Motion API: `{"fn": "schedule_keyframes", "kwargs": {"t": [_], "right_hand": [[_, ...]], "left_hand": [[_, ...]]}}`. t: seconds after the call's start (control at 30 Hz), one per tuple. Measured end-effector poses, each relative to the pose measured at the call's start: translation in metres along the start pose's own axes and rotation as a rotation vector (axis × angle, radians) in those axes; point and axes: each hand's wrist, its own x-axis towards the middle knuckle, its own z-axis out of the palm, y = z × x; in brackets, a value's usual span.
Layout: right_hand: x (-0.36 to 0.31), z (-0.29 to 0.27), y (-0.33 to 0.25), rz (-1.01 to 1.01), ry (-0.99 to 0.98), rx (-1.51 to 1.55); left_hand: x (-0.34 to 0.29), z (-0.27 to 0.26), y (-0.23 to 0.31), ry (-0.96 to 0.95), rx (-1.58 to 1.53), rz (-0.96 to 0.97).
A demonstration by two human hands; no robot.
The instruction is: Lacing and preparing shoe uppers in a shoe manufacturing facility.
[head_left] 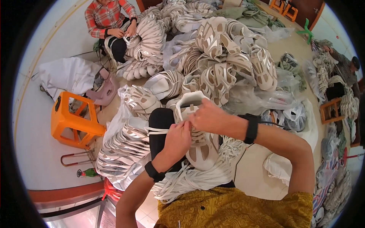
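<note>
A beige-and-white sneaker upper (203, 152) lies in front of me, its collar opening away from me and its toe toward me. My left hand (176, 142) is closed in a pinch on a flat white shoelace (157, 132), whose loose part sticks out to the left over a black pad (159, 117). Against the lacing area my right hand (211, 117) is closed too, its fingertips meeting the left ones; what they pinch is hidden. A thick bundle of white laces (194, 181) spreads across my lap below the toe.
Stacked uppers (123, 152) stand at the left, with a large heap of sneakers (222, 57) beyond. An orange stool (78, 119) and a green bottle (88, 173) are left. A person in a plaid shirt (108, 17) works at the far left; another person (342, 64) is far right.
</note>
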Motion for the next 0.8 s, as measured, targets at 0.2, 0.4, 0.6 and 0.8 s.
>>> {"fn": "schedule_keyframes", "kwargs": {"t": [0.2,0.4,0.6,0.8], "right_hand": [[-0.031,0.015,0.017,0.279,0.08,0.283],[-0.045,0.04,0.01,0.409,0.243,0.551],[-0.044,0.055,0.004,0.375,0.322,0.589],[-0.046,0.056,0.002,0.416,0.341,0.686]], "left_hand": [[0.027,-0.006,0.0,-0.2,-0.005,-0.144],[0.033,-0.008,-0.006,-0.11,0.09,0.007],[0.027,-0.001,-0.022,-0.185,0.093,0.034],[0.027,0.004,-0.007,-0.131,0.27,0.118]]}}
